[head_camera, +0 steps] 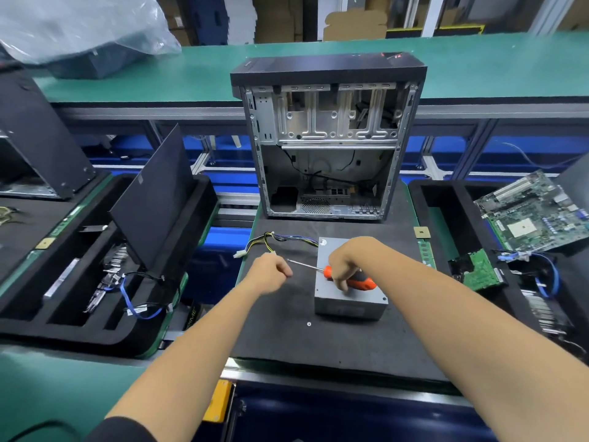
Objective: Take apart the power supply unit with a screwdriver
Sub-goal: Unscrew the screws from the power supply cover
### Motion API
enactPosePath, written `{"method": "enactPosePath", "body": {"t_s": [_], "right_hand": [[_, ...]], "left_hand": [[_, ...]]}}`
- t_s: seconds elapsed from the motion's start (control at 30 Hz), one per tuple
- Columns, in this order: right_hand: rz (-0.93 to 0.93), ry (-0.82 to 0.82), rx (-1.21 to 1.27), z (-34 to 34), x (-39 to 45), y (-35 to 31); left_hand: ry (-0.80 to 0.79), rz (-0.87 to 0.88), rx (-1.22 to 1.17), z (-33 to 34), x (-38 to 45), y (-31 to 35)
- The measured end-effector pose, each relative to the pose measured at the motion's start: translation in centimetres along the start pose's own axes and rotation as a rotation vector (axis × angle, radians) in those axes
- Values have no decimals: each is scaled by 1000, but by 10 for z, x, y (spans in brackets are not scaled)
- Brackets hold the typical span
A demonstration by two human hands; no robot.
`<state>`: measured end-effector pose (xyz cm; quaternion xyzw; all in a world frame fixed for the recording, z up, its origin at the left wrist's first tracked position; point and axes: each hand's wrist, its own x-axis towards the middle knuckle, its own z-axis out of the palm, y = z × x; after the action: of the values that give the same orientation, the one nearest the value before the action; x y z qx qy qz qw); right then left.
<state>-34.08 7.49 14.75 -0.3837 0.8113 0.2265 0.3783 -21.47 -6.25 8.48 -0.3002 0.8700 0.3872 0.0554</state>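
Where cables (274, 240) trail — open case (325, 138) behind

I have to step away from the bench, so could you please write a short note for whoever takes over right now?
Right hand: grips the orange-handled screwdriver over the top of the power supply unit, shaft pointing left.
Left hand: fingers curled near the shaft's tip; whether it pinches a screw cannot be told.
The unit lies flat on the black mat, in front of the open computer case, its cable bundle trailing to the left. One loose screw lies on the mat near the unit.
Done: the unit is out of the case.
Left: its cover looks closed; remove remaining screws and open it.
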Motion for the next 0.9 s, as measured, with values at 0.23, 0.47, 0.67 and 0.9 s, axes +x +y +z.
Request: {"method": "enactPosePath", "body": {"t_s": [0.23,0.47,0.67,0.9], "right_hand": [[-110,115,159,-25,13,-13],[-229,310,251,-41,39,-50],[-245,341,278,-47,63,-59],[-251,315,310,-50,67,-54]], "left_hand": [[228,-183,-169,-7,28,-58],[385,-99,-167,1,44,-72],[458,-90,-138,-1,52,-79],[427,-134,-112,1,53,-82]]}}
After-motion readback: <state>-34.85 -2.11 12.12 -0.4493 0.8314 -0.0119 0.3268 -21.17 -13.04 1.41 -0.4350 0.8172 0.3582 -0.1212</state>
